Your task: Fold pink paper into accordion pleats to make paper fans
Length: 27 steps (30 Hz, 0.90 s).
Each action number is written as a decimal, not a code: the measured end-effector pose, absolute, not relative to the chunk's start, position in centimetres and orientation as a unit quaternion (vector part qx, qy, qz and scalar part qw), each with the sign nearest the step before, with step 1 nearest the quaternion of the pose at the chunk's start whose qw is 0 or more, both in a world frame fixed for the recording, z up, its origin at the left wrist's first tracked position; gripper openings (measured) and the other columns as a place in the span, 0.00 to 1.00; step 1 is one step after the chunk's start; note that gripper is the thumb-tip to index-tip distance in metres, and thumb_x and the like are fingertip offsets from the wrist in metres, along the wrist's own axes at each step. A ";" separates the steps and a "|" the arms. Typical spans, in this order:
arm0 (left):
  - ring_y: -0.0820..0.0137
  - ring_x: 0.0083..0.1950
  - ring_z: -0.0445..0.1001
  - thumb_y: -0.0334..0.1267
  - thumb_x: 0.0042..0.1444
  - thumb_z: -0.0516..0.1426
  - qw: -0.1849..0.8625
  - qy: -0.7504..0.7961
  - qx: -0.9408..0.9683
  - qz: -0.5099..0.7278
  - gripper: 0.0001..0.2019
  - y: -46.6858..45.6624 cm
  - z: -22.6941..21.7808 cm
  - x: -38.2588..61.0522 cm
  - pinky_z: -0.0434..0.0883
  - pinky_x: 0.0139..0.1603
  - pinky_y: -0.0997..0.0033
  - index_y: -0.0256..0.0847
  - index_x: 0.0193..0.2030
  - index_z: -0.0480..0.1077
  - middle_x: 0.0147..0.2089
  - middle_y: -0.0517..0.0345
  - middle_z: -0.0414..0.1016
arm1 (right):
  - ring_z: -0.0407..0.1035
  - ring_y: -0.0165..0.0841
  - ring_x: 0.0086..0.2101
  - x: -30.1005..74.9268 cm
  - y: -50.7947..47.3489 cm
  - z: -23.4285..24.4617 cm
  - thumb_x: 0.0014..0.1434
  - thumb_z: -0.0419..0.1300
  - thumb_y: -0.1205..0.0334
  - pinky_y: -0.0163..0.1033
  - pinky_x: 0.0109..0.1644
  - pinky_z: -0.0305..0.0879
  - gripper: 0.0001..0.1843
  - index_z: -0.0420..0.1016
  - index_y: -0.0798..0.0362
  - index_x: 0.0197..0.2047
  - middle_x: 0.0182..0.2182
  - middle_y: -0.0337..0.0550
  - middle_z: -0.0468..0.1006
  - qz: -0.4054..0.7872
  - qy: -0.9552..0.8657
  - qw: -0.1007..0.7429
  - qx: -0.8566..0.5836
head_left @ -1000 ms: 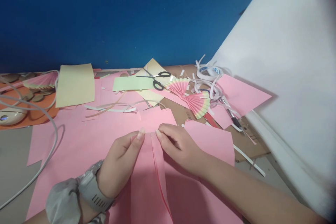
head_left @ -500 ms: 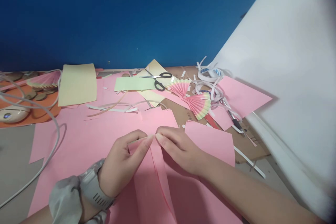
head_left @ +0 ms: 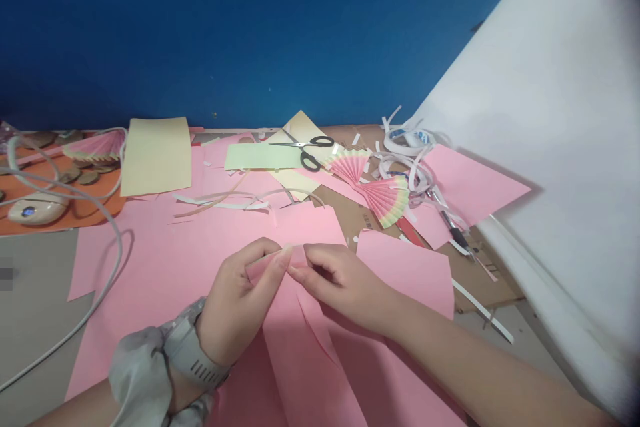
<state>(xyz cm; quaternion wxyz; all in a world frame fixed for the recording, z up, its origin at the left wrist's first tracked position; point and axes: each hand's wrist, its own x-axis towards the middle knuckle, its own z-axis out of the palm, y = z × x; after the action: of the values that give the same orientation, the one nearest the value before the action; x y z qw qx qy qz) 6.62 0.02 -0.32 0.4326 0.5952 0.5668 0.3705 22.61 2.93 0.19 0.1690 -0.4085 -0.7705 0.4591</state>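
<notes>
A folded piece of pink paper (head_left: 300, 347) is pinched at its far edge by both of my hands, and its near end runs down out of view. My left hand (head_left: 245, 293) grips the left part of that edge, thumb on top. Close beside it, my right hand (head_left: 345, 280) pinches the same edge, its thumb near the left thumb tip. A fold opens slightly along the paper below the right thumb. Under both hands lies a larger pink sheet (head_left: 165, 267); fingers behind the edge are hidden.
Beyond my hands lie black-handled scissors (head_left: 311, 159), a green paper piece (head_left: 260, 157), a pleated pink-and-yellow paper bow (head_left: 367, 187) and a yellow sheet (head_left: 157, 157). To the right are a pen (head_left: 456, 230) and white strips (head_left: 483, 310). A white cable (head_left: 117, 240) curves at the left.
My right thumb has shifted left and down along the paper's edge, close to my left thumb. The fold below has spread a little. The whole view has shifted slightly.
</notes>
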 end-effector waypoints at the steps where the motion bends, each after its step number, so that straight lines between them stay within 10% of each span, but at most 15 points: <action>1: 0.73 0.31 0.63 0.42 0.61 0.50 0.433 0.566 0.595 0.371 0.13 0.0 -0.3 6.6 0.62 0.35 0.76 0.40 0.27 0.63 0.26 0.65 0.63 | 0.55 0.26 0.25 22.6 2.9 0.1 0.64 0.45 0.50 0.33 0.26 0.48 0.21 0.58 0.53 0.25 0.22 0.34 0.58 0.458 -0.771 0.170 -0.409; 27: 0.75 0.29 0.60 0.42 0.60 0.51 0.495 0.528 0.587 0.362 0.13 0.4 -0.6 6.3 0.60 0.34 0.77 0.40 0.25 0.62 0.25 0.66 0.59 | 0.49 0.25 0.21 23.0 2.9 -0.5 0.63 0.47 0.55 0.32 0.25 0.46 0.21 0.46 0.52 0.22 0.19 0.31 0.51 0.462 -0.772 0.205 -0.386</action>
<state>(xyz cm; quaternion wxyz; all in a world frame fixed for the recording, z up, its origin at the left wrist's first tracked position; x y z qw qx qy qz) 6.27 0.39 -0.56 0.4948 0.5873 0.5281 0.3624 23.03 2.89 -0.47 0.2046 -0.3856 -0.7722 0.4617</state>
